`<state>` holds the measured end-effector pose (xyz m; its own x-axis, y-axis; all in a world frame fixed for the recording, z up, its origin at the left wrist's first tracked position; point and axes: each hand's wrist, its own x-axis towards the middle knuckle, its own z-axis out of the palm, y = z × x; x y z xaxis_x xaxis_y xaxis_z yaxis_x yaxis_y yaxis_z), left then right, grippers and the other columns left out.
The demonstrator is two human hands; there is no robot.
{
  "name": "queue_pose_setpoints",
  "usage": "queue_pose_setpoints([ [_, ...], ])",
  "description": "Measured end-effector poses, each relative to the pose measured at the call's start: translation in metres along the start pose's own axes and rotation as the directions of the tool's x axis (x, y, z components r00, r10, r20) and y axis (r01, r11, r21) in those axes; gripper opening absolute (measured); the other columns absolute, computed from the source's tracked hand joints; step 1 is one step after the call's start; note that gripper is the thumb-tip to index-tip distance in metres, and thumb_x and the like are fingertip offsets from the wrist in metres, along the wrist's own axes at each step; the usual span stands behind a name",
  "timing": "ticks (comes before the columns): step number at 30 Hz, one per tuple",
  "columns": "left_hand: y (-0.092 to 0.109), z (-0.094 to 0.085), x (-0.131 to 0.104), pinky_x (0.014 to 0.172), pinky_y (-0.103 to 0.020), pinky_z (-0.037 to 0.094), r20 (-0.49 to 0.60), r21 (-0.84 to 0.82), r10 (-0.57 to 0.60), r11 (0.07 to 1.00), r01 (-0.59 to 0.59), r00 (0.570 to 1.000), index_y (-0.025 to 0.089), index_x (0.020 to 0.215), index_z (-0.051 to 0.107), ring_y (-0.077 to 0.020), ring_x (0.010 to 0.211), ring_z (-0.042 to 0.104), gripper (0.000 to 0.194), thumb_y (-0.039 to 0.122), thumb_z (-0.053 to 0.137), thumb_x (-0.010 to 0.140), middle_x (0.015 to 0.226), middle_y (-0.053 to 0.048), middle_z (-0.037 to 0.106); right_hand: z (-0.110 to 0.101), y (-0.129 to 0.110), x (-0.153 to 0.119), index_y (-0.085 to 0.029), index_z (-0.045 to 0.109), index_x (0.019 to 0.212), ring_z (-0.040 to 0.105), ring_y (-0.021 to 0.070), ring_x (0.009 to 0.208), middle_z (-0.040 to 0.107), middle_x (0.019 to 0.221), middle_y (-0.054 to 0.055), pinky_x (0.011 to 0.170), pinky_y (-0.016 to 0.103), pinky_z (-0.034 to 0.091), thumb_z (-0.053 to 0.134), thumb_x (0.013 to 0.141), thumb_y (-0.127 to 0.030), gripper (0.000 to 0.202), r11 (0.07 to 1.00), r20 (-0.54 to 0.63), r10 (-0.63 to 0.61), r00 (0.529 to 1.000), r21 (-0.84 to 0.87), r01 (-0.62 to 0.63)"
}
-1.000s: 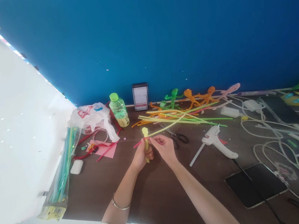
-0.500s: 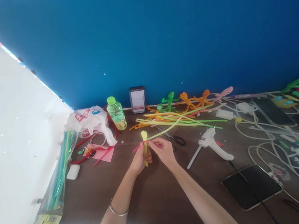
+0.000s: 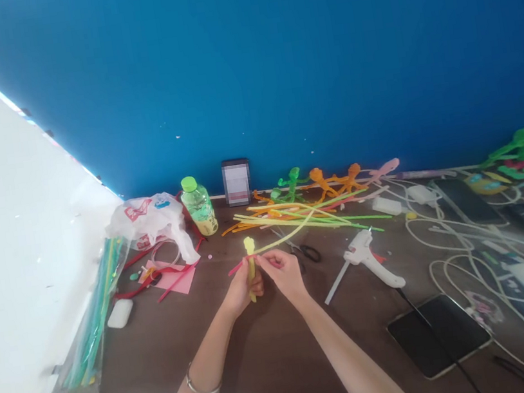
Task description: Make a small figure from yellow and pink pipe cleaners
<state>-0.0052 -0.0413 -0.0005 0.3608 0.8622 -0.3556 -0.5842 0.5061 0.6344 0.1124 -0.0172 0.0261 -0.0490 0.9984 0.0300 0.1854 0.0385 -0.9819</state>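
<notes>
My left hand (image 3: 243, 290) is closed round a small yellow figure (image 3: 249, 246), whose knobbly top stands above the fingers and whose lower end shows beneath them. A pink stem (image 3: 236, 269) crosses the figure just below its top. Pinched in the fingertips of my right hand (image 3: 283, 275) is the other part of that pink stem, close beside my left hand. A long pale yellow stem (image 3: 292, 239) runs from near the figure toward a loose pile of yellow, green and orange stems (image 3: 313, 212) behind my hands.
Scissors (image 3: 307, 252) and a white glue gun (image 3: 368, 258) lie right of my hands, a black tablet (image 3: 437, 334) nearer. Left are a green-capped bottle (image 3: 199, 208), plastic bag (image 3: 148, 219), white case (image 3: 120, 313) and packed stems (image 3: 94, 317). Orange figures (image 3: 338, 181) stand behind; white cables (image 3: 447, 261) spread right.
The whole view has shifted slightly, so things sit a little lower and further left. Both hands keep the same hold on the yellow figure and the pink stem.
</notes>
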Motion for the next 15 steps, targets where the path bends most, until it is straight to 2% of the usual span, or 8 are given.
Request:
queue_pose_setpoints([
  [15,-0.0024,-0.0036,0.0028,0.039,-0.017,0.012,-0.009,-0.035,-0.025,0.999,0.025,1.0,0.018,0.065,0.035,-0.003,0.037,0.018,0.048,0.065,0.041,0.072,0.048,0.008,0.026,0.0013,-0.0002,0.0011,-0.015,0.062,0.063,0.058,0.0154,0.055,0.065,0.059,0.004,0.053,0.025,0.046,0.06,0.068,-0.036,0.022,1.0,0.003,0.007,1.0,0.02,-0.007],
])
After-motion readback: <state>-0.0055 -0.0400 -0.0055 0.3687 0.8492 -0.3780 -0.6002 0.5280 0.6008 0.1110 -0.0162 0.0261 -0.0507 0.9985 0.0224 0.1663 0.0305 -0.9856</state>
